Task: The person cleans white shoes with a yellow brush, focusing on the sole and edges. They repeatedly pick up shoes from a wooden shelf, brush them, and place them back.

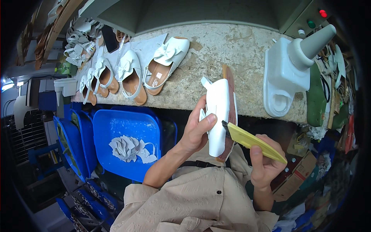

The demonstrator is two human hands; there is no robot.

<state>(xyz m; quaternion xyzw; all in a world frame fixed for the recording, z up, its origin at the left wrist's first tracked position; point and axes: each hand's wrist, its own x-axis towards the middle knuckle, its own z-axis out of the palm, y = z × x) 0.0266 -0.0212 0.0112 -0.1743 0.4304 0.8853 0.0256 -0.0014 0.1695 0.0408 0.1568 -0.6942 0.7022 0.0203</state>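
My left hand [198, 127] grips a white shoe [217, 101] by its upper, thumb across the front, and holds it on edge in front of my body. Its reddish-brown sole [232, 100] faces right, with a tan strip showing at the end. In my right hand [266, 162] is a flat, yellow-handled brush [255, 141]. The brush's dark bristles meet the shoe along the line between the white upper and the sole, or lie very close to it. On the bench to the left stand several white slingback shoes [129, 71] with bows and tan insoles.
A worn bench [247, 50] runs across the front under a grey housing. On its right stands a white plastic container [280, 73] with a grey cone top. Below left, a blue plastic seat or tub [104, 158] holds white cut pieces. A dark phone [109, 38] lies at the back left.
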